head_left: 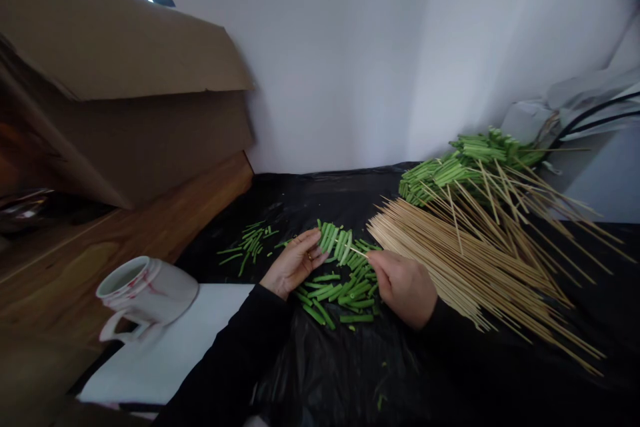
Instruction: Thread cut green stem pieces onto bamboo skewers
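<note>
While 1 part-filled skewer (358, 251) is gripped by left hand (295, 263) and right hand (406, 287), loose bean pieces (346, 291) are left unthreaded; far-right pile (463, 165) seemingly finished.

One held skewer (359, 252), one mug (173, 295)

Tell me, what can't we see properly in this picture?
In the head view:
- The end of the thin stick inside the right hand: hidden by the curled fingers.
- The bottom of the mug: hidden by its own wall.
- The rest of the cardboard box: cut off by the left edge.
- How many green pieces are in the pile: they overlap.
</note>
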The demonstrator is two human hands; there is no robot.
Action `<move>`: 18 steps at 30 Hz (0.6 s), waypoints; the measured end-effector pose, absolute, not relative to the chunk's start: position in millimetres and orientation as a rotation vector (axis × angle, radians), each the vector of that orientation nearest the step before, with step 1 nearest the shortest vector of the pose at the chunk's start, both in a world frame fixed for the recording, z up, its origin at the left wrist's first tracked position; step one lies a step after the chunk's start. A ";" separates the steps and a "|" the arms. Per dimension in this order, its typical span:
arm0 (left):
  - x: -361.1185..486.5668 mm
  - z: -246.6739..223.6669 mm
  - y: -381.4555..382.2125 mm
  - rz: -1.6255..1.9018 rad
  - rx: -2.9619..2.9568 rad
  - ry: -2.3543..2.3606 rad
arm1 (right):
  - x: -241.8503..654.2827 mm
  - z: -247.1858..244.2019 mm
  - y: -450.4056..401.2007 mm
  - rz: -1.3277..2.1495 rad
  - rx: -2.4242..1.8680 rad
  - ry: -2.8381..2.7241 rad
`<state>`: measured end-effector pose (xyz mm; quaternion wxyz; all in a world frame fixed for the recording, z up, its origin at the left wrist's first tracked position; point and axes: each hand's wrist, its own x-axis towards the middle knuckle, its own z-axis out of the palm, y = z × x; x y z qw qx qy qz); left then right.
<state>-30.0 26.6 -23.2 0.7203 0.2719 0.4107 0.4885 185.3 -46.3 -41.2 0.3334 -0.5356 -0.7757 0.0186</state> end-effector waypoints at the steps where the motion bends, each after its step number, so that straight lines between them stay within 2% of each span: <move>1: -29.8 -22.8 26.4 1.082 0.617 0.907 | 185.2 -40.8 -46.1 0.044 -1.397 -2.029; 11: -39.0 -13.1 33.3 1.328 0.606 0.931 | 199.7 -33.7 -38.4 -0.188 -1.419 -2.161; 18: -41.0 -17.4 37.7 1.370 0.579 0.922 | 213.8 -22.0 -31.6 -0.317 -1.447 -2.209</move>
